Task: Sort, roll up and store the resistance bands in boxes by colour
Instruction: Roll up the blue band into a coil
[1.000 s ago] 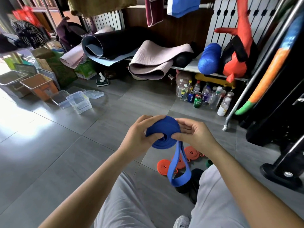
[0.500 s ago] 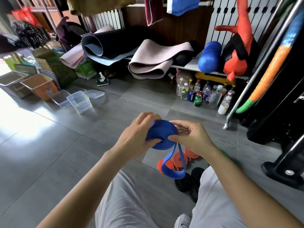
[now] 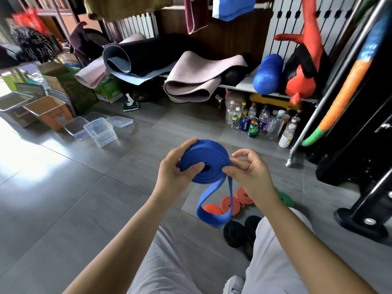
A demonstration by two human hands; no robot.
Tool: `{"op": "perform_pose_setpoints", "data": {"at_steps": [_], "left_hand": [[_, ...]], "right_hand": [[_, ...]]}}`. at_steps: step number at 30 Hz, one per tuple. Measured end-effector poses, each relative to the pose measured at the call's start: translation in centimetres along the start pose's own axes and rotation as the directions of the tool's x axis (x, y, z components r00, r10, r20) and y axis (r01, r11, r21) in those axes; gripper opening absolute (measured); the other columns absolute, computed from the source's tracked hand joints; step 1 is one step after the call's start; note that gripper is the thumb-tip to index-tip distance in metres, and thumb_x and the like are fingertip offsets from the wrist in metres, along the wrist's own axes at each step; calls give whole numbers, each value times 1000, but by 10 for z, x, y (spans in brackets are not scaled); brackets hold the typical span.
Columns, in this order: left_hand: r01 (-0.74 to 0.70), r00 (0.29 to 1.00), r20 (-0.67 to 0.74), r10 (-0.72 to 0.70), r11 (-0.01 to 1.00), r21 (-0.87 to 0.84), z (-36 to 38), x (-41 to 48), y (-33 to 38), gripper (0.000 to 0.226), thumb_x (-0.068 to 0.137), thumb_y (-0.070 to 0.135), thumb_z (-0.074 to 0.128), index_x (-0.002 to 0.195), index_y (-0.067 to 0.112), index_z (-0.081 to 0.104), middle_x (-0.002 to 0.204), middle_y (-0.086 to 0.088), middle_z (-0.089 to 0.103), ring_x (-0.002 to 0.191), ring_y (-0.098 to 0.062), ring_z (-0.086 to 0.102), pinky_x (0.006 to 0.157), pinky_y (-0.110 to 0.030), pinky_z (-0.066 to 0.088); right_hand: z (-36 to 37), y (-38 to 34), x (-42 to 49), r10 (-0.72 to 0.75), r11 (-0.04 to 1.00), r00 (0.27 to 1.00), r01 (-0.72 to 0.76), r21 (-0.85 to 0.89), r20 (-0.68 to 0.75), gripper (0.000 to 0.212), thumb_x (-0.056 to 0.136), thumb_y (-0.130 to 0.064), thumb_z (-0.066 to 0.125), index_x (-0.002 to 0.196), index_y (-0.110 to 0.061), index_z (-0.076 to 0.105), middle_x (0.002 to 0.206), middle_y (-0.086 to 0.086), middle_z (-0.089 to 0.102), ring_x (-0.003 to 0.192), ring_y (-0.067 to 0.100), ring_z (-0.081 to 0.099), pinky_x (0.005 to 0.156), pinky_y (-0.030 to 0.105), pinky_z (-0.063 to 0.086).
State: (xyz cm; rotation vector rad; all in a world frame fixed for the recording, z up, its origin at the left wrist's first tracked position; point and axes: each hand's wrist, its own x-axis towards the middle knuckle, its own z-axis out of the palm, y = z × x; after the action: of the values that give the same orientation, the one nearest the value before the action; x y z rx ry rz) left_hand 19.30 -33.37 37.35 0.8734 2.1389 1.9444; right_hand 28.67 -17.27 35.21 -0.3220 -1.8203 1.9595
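Your left hand [image 3: 171, 177] fingers grip blue band [image 3: 203, 158] roll; right hand [image 3: 252, 172] fingers pinch its rim. Loop hanging below fingers shorter than second ago: rolling nearly finished. Next stop likely clear box [image 3: 100, 132], far left of fingers.

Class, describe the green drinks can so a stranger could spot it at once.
Find the long shelf that carries the blue foam roller. On the floor beneath it stands a cluster of bottles. At its front edge, beside the blue can, is the green can, the only green can there.
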Motion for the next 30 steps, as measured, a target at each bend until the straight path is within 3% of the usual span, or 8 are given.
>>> {"op": "perform_pose_setpoints", "data": {"at_steps": [4, 11, 13, 16, 19, 22, 25, 30], "left_hand": [[115, 982, -96, -161, 922, -369, 15, -6, 5, 48, 80, -2, 69, 114, 31, 60, 102, 14, 65, 94, -9, 64, 71, -42, 58], [221, 951, -63, -302, 809, -545, 39, -18, -6, 45, 74, 19, 71, 109, 33, 47, 110, -2, 57, 103, -24, 62, 80, -55, 54], [248, 958, -35, -286, 880, -406, 33, -14, -8, 45, 75, 20, 72, 107, 32, 44, 109, 0, 56, 98, -19, 62, 77, -44, 57], [203, 979, -28, -202, 978, 42, 16, -1, -6, 45, 76, 15, 77, 103, 27, 42, 108, 13, 52, 96, -7, 57, 68, -15, 51], [-37, 990, 138, -17, 924, 381, -4, 12, 6, 57, 72, 23, 78, 118, 30, 45, 116, 17, 49, 98, -5, 55, 74, -24, 52], [-325, 873, 488, 3, 749, 577, -13, 25, 22, 70, 78, 30, 73, 138, 37, 37, 121, 10, 49, 97, -11, 52, 86, -37, 49], [-507, 760, 641, -104, 523, 685, -7, 31, 30, 58, 88, 34, 60, 139, 45, 34, 122, 6, 50, 103, -16, 54, 88, -38, 47], [-393, 822, 569, -25, 698, 598, -6, 29, 15, 50, 87, 23, 62, 132, 38, 48, 105, 7, 51, 99, -15, 54, 88, -33, 45]], "right_hand": [[13, 8, -11, -7, 998, 996, 13, 63, -91, 28, 76, 13, 63, 83, -10, 49, 68, -9, 71, 66, 3, 67, 63, 16, 51], [13, 0, -8, 34, 985, 991, -10, 175, -133, 27, 80, 8, 63, 88, -14, 50, 73, -3, 73, 66, 11, 68, 59, 24, 54], [8, -2, -6, 31, 988, 992, -11, 157, -124, 28, 78, 11, 63, 86, -12, 50, 69, -4, 72, 63, 9, 67, 57, 23, 53], [-4, -6, -4, 29, 993, 996, -19, 118, -86, 29, 76, 13, 63, 84, -12, 51, 66, -6, 71, 60, 7, 66, 54, 19, 51], [-10, -11, 1, 48, 997, 999, -49, 61, 8, 31, 73, 14, 66, 84, -11, 53, 67, -5, 72, 63, 7, 67, 56, 19, 51], [-8, -12, 7, 73, 997, 989, -68, -44, 129, 34, 69, 16, 70, 85, -10, 55, 71, -3, 72, 69, 9, 68, 65, 21, 55], [-4, -11, 8, 116, 988, 978, -94, -125, 176, 35, 68, 13, 73, 87, -12, 56, 73, -4, 72, 71, 10, 68, 67, 23, 55], [-6, -8, 10, 118, 989, 989, -110, -98, 84, 34, 69, 8, 74, 82, -12, 51, 93, 8, 70, 81, 17, 69, 75, 30, 57]]}}
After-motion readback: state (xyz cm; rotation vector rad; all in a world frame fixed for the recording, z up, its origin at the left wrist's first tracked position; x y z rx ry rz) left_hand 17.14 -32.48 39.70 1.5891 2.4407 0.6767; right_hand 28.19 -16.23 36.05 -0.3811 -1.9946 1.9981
